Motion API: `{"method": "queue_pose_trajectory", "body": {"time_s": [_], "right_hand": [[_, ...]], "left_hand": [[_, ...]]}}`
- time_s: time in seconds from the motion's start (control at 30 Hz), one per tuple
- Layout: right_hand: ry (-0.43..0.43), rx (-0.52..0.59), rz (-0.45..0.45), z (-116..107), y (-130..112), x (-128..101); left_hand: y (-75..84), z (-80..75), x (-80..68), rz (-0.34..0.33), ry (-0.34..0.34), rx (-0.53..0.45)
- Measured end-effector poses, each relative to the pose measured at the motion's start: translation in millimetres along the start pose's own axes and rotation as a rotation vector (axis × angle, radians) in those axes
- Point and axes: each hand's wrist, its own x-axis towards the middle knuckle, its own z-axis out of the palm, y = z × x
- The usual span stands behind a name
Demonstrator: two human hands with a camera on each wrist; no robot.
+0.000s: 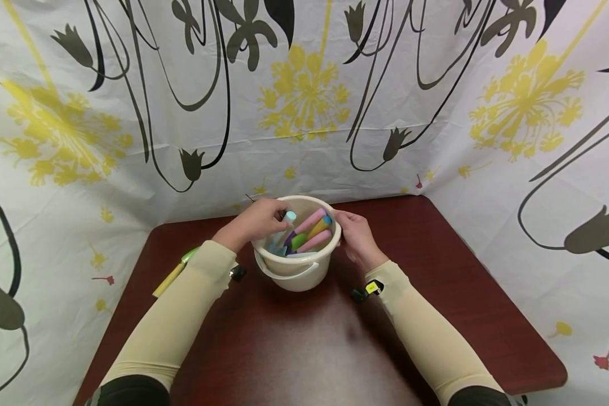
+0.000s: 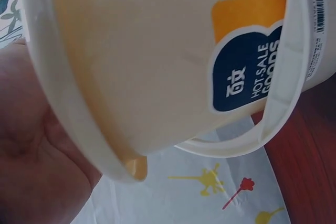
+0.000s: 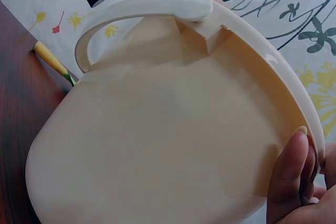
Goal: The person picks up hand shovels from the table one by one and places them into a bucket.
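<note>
A cream plastic bucket (image 1: pixel 296 276) with a hanging handle (image 2: pixel 231 148) stands on the table. My right hand (image 1: pixel 356 237) grips its rim on the right side; in the right wrist view, fingers (image 3: pixel 290 171) press against the outer wall below the rim. My left hand (image 1: pixel 261 221) reaches over the left rim and pinches a pale stick with a light blue end (image 1: pixel 290 216); its lower part is down in the bucket. Inside lie several coloured sticks, among them a pink one (image 1: pixel 310 221), an orange one with a blue end (image 1: pixel 320 226) and a green piece (image 1: pixel 298 242).
A yellow-handled tool with a green end (image 1: pixel 168 279) lies on the table beside my left forearm. The dark red table (image 1: pixel 411 242) stands against a white patterned cloth (image 1: pixel 304 163) that surrounds its back and sides.
</note>
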Motion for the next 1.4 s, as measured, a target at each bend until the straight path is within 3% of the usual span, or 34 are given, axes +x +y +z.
{"method": "queue_pose_trajectory", "body": {"time_s": [0.7,1.03,1.4], "right_hand": [[0.006,-0.018,-0.009,0.1,-1.3,-1.4],[0.004,-0.016,-0.006,0.6,-0.1,-0.2],[0.005,-0.005,0.011,1.6,-0.7,-1.3]], "left_hand": [[8.4,16.1,7.0,0.092,-0.052,-0.035],[15.0,23.1,10.2,0.132,-0.087,0.085],[23.4,27.9,13.4,0.122,-0.158,0.09]]}}
